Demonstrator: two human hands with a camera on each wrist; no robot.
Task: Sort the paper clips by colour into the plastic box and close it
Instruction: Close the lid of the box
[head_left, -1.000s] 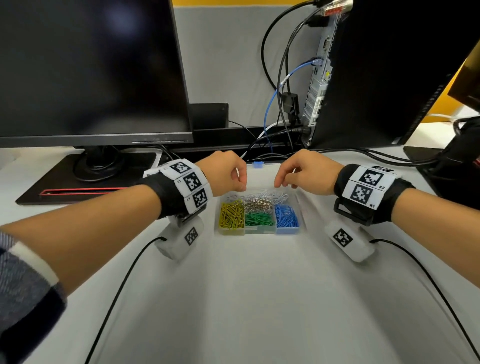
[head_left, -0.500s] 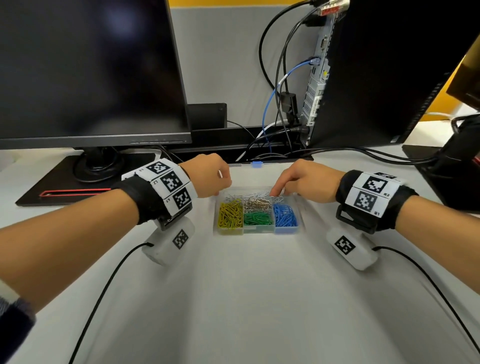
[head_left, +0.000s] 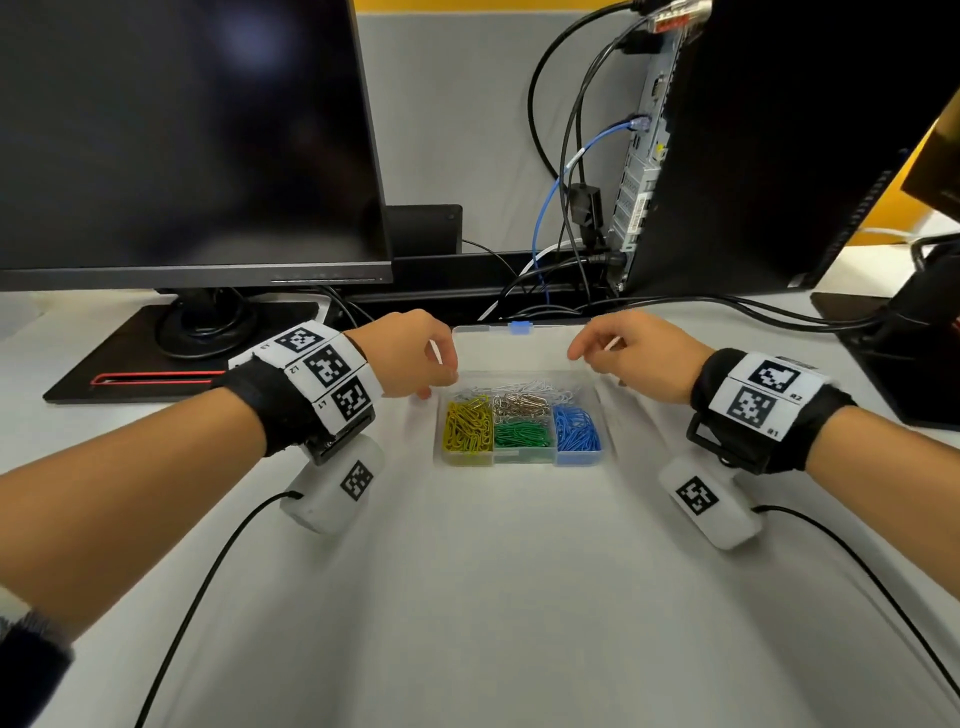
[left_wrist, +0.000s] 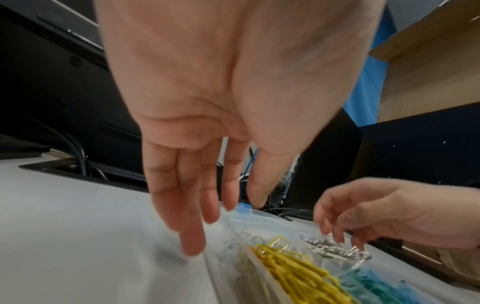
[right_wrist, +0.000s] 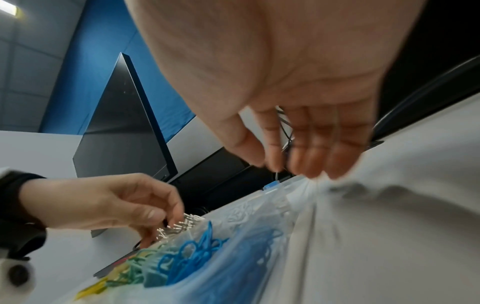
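Observation:
A clear plastic box (head_left: 519, 458) sits mid-table with its lid (head_left: 519, 349) lying open behind it, blue latch (head_left: 521, 327) at the far edge. It holds yellow clips (head_left: 467, 427), green clips (head_left: 522, 434), blue clips (head_left: 576, 429), silver clips (head_left: 519, 403) and white clips (head_left: 543, 387) in separate compartments. My left hand (head_left: 436, 382) hangs at the box's back left corner with fingers loosely extended (left_wrist: 242, 205) and nothing in them. My right hand (head_left: 592, 358) hovers over the lid's right side; thumb and forefinger (right_wrist: 270, 166) pinch a thin white clip (right_wrist: 277, 174).
A dark monitor (head_left: 182, 140) on its black stand stands at the back left. A computer tower (head_left: 779, 145) with several cables (head_left: 545, 291) rises at the back right. Another black base (head_left: 893, 353) lies at the right edge. White cloth covers the table in front.
My right hand has lifted away from the box's rear compartments, back and to the right. The left hand's fingers have loosened beside the back left corner. The open lid now shows between the hands.

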